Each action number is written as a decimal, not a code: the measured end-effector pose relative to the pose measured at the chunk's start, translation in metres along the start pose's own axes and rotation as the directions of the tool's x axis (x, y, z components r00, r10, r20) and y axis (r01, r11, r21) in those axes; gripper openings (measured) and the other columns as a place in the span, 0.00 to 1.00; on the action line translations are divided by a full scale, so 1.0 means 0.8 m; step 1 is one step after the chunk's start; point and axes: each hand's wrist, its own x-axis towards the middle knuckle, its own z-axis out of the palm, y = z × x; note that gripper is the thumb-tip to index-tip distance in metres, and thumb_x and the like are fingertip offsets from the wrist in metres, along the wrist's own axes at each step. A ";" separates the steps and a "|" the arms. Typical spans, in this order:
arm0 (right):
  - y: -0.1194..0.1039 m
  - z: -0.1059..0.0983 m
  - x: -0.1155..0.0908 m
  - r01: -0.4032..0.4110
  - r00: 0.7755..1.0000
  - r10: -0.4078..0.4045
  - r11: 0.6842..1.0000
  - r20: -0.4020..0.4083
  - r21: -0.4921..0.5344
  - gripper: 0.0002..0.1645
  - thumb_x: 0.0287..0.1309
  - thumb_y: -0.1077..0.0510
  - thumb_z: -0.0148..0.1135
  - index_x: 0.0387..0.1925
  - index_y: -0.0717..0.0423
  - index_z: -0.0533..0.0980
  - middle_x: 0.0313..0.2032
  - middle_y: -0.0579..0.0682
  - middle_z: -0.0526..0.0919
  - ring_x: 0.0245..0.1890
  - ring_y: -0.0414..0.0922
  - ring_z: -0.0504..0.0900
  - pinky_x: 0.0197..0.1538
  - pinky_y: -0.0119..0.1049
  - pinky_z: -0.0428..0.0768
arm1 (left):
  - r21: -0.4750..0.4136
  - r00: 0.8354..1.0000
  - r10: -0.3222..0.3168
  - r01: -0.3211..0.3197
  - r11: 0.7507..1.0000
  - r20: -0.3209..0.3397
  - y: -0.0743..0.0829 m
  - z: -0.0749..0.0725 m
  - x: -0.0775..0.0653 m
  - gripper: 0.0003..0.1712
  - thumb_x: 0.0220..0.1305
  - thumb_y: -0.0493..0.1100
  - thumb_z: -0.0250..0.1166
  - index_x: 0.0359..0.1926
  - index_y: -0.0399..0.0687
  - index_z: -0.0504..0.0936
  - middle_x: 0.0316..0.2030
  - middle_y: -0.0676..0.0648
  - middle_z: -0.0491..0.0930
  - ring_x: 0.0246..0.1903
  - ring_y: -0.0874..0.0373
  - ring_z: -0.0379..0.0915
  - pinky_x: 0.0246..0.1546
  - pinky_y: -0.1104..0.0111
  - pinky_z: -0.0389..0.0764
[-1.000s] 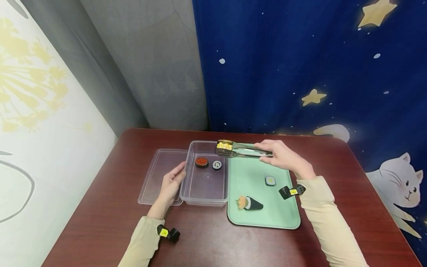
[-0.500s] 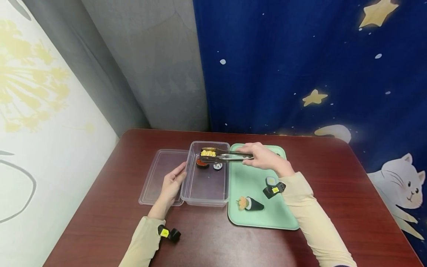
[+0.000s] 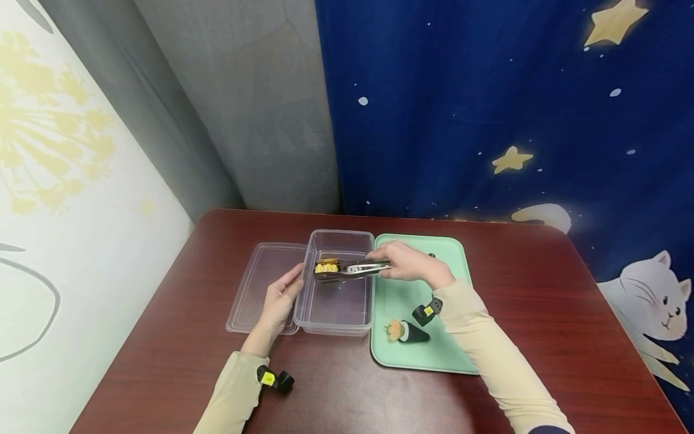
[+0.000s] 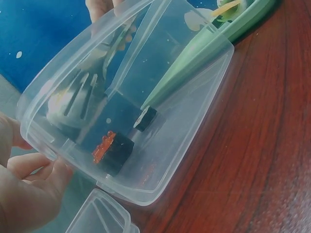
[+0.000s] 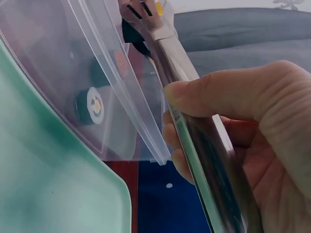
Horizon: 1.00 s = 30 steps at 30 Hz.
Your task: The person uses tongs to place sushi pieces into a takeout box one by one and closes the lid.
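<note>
Clear plastic makes the lid (image 3: 257,280), which lies flat on the brown table (image 3: 179,349), so the box is not closed yet. Next comes the left hand (image 3: 278,301). Its fingers rest on the side of the clear box (image 3: 332,329) and are not wrapped round it. On the box's bottom, the left wrist view shows two bits of sushi: a red-topped piece (image 4: 116,154) and, near it, a little white-faced roll (image 4: 146,119). Those two look done. The tongs (image 3: 364,267) pinch a yellow-topped piece (image 3: 327,269). It is in or just above the box; I cannot tell which. That one looks almost done. The right hand (image 3: 409,263) squeezes the tongs between thumb and fingers. On the green tray (image 3: 390,295), a cone roll (image 3: 416,334) lies on its side, so it looks left to do. A dark bit (image 3: 431,255) peeks out by the right wrist, but I cannot tell what it is.
</note>
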 end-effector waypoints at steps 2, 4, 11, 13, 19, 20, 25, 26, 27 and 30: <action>-0.003 0.001 0.004 -0.006 1.000 0.006 1.000 0.024 -0.008 0.24 0.47 0.67 0.64 0.50 0.66 0.77 0.45 0.55 0.82 0.45 0.47 0.79 0.50 0.40 0.78 | -0.002 1.000 -0.004 0.004 1.000 0.000 -0.001 0.000 0.000 0.24 0.65 0.25 0.50 0.63 0.26 0.64 0.63 0.35 0.64 0.63 0.45 0.59 0.53 0.81 0.69; -0.006 0.001 0.008 0.003 0.999 -0.002 1.000 0.040 -0.024 0.23 0.46 0.67 0.64 0.49 0.64 0.78 0.42 0.54 0.83 0.42 0.46 0.79 0.46 0.38 0.79 | -0.002 1.000 -0.005 0.005 1.000 0.004 -0.002 -0.001 0.000 0.24 0.65 0.25 0.50 0.63 0.26 0.63 0.63 0.35 0.63 0.63 0.45 0.59 0.53 0.81 0.70; -0.013 0.000 0.020 0.021 0.995 -0.013 0.996 0.094 -0.083 0.18 0.44 0.68 0.65 0.43 0.61 0.80 0.29 0.48 0.80 0.29 0.42 0.74 0.34 0.33 0.75 | 0.009 1.000 0.002 -0.002 1.000 0.008 -0.001 0.000 0.002 0.25 0.65 0.25 0.50 0.63 0.25 0.63 0.63 0.34 0.63 0.63 0.44 0.59 0.53 0.81 0.70; -0.016 -0.001 0.023 0.005 0.993 0.006 0.995 0.115 -0.096 0.18 0.45 0.68 0.65 0.43 0.61 0.80 0.29 0.49 0.80 0.29 0.42 0.72 0.33 0.33 0.74 | 0.001 1.000 -0.003 0.003 1.000 0.010 0.000 0.000 0.002 0.25 0.65 0.25 0.50 0.63 0.25 0.62 0.64 0.34 0.63 0.63 0.44 0.59 0.53 0.80 0.70; -0.022 -0.001 0.033 -0.052 0.982 0.075 0.989 0.171 -0.138 0.16 0.46 0.68 0.64 0.41 0.61 0.80 0.28 0.48 0.78 0.28 0.41 0.70 0.33 0.34 0.74 | -0.013 1.000 -0.016 0.016 1.000 0.019 0.003 0.000 0.001 0.25 0.66 0.25 0.49 0.64 0.26 0.62 0.64 0.35 0.62 0.63 0.44 0.58 0.53 0.80 0.70; -0.024 -0.002 0.034 -0.058 0.981 0.083 0.988 0.177 -0.143 0.15 0.46 0.68 0.64 0.40 0.61 0.80 0.27 0.47 0.78 0.28 0.41 0.70 0.33 0.34 0.73 | -0.013 1.000 -0.018 0.018 1.000 0.021 0.003 0.000 0.002 0.25 0.66 0.25 0.49 0.64 0.26 0.62 0.64 0.35 0.62 0.63 0.44 0.58 0.53 0.80 0.70; -0.031 -0.004 0.037 -0.086 0.974 0.118 0.982 0.192 -0.168 0.14 0.47 0.68 0.63 0.39 0.60 0.81 0.29 0.49 0.79 0.29 0.42 0.70 0.34 0.35 0.75 | 0.005 0.999 -0.030 0.030 1.000 0.024 0.003 -0.001 0.003 0.25 0.66 0.26 0.50 0.64 0.27 0.62 0.64 0.35 0.62 0.62 0.48 0.61 0.55 0.76 0.71; -0.032 -0.004 0.038 -0.091 0.973 0.124 0.981 0.196 -0.171 0.15 0.47 0.68 0.63 0.40 0.61 0.81 0.30 0.50 0.79 0.29 0.42 0.70 0.35 0.35 0.75 | 0.008 0.999 -0.032 0.032 0.999 0.019 0.002 -0.001 0.002 0.25 0.66 0.26 0.50 0.64 0.27 0.63 0.64 0.35 0.62 0.62 0.48 0.62 0.55 0.74 0.71; -0.033 -0.004 0.038 -0.096 0.971 0.130 0.980 0.199 -0.174 0.15 0.47 0.68 0.63 0.41 0.61 0.81 0.31 0.51 0.80 0.30 0.43 0.71 0.36 0.36 0.76 | 0.013 0.999 -0.031 0.030 0.999 0.016 0.002 -0.001 0.002 0.25 0.66 0.26 0.50 0.63 0.27 0.63 0.64 0.35 0.62 0.61 0.48 0.62 0.55 0.74 0.71; -0.035 -0.004 0.041 -0.095 0.970 0.133 0.979 0.204 -0.182 0.15 0.47 0.68 0.63 0.41 0.62 0.81 0.33 0.53 0.81 0.31 0.43 0.72 0.37 0.37 0.77 | 0.006 1.000 -0.025 0.025 1.000 0.007 0.001 0.000 0.003 0.25 0.65 0.26 0.50 0.63 0.27 0.63 0.64 0.35 0.63 0.61 0.46 0.62 0.54 0.74 0.72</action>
